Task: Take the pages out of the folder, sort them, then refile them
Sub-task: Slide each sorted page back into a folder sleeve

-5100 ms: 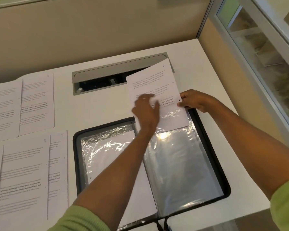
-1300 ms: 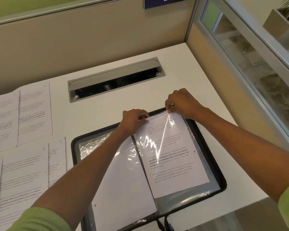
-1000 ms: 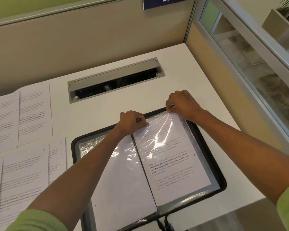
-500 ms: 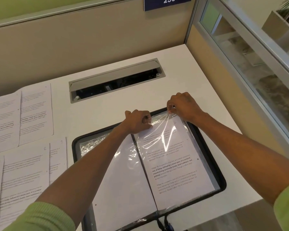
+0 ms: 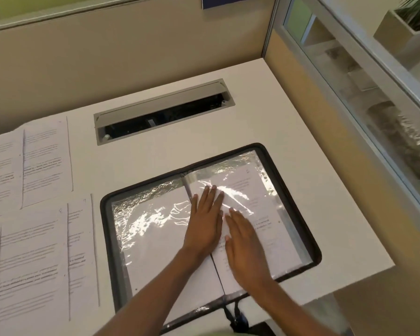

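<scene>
Looking down from the head camera, we count one folder [image 5: 109, 238], two hands and two groups of loose pages. The folder lies open and flat on the white desk [image 5: 301, 117]. Its spine runs from the near edge away from us, leaning a little left, so the opened cover is longest across the desk. We see two clear sleeves in the folder, one on each side of the spine. The sleeve left of the spine holds a blank-faced sheet [image 5: 155, 238]. The sleeve right of the spine holds a printed page [image 5: 252, 190] with its top pointing away from us. Our left hand [image 5: 205, 224] lies flat across the spine, fingers straight and spread on the printed page's sleeve. Our right hand [image 5: 245, 248] lies flat just beside it, nearer the folder's front edge, holding nothing. Left of the folder, the far group of pages [image 5: 41, 161] shows at least two overlapping sheets and the near group [image 5: 34, 263] at least three, though blur hides exact edges. Beyond the folder sits one open cable hatch [image 5: 160, 110], and a beige partition [image 5: 131, 57] stands behind that. A glass panel [image 5: 349, 69] stands to the folder's right, and a dark zip strap [image 5: 235, 316] hangs off its front edge.
</scene>
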`<state>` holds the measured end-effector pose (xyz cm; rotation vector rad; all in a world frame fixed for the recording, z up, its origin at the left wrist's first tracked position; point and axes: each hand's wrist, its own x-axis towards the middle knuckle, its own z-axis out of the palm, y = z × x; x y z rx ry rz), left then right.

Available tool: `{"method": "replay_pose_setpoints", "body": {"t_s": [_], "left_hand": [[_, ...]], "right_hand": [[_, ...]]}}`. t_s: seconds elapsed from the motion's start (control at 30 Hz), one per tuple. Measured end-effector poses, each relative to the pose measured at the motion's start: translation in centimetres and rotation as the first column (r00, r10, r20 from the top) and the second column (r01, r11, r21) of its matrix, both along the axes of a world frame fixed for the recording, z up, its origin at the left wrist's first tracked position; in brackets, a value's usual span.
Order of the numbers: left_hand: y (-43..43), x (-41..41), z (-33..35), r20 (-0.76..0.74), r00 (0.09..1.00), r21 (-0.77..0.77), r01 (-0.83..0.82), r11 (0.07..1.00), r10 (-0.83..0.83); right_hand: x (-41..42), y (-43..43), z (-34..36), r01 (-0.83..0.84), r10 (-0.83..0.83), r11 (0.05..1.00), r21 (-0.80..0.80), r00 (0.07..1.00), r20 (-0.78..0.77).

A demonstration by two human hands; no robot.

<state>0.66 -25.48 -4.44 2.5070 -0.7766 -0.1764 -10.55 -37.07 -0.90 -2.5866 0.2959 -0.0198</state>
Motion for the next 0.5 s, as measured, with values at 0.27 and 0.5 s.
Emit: {"method": "replay_pose_setpoints", "body": {"t_s": [0.27,0.5], "left_hand": [[-0.8,-0.9,0.3,0.071,0.997,0.165,-0.024,0.986,0.013],[-1.0,-1.1,0.2,0.095,0.995,0.182,-0.042,0.982,0.024]], "right_hand": [[-7.6,-0.9,-2.4,0.158,-0.194,0.961,-0.225,0.97,-0.148],[-10.0,-1.4,-2.1,0.366,-0.419,0.895,-0.255,0.886,-0.201]]}}
